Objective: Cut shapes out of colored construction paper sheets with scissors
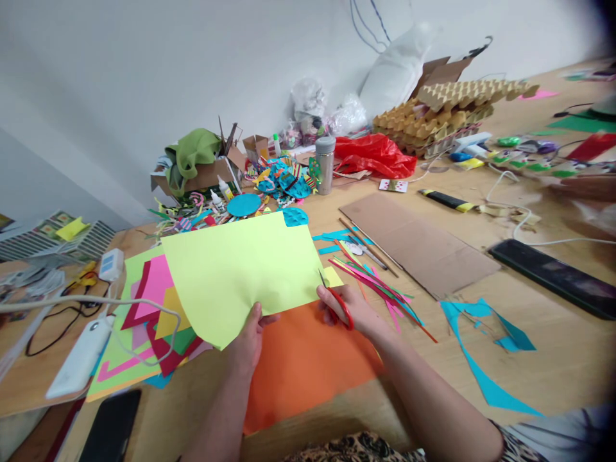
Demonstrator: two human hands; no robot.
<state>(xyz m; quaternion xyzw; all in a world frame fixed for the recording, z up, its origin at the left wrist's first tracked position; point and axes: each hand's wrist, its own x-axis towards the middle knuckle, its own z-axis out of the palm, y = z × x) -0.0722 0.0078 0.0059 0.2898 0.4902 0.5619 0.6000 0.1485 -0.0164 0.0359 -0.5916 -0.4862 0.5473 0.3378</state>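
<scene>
My left hand [250, 340] pinches the near edge of a large yellow-green paper sheet [235, 269], holding it lifted above the table. My right hand [349, 311] grips red-handled scissors [337, 305], whose blades meet the sheet's lower right edge. Under the sheet lies an orange paper sheet [303, 366] on the wooden table [553, 346]. A stack of pink, red, yellow and green cut papers [149, 308] sits to the left of my left hand.
Thin coloured paper strips [380, 285] and a brown cardboard piece [418, 240] lie to the right. Blue paper offcuts [481, 346], a black bar [553, 276], egg trays [443, 112], a red bag [375, 154], a metal bottle [326, 163], a phone [110, 427] and white chargers [79, 356] surround them.
</scene>
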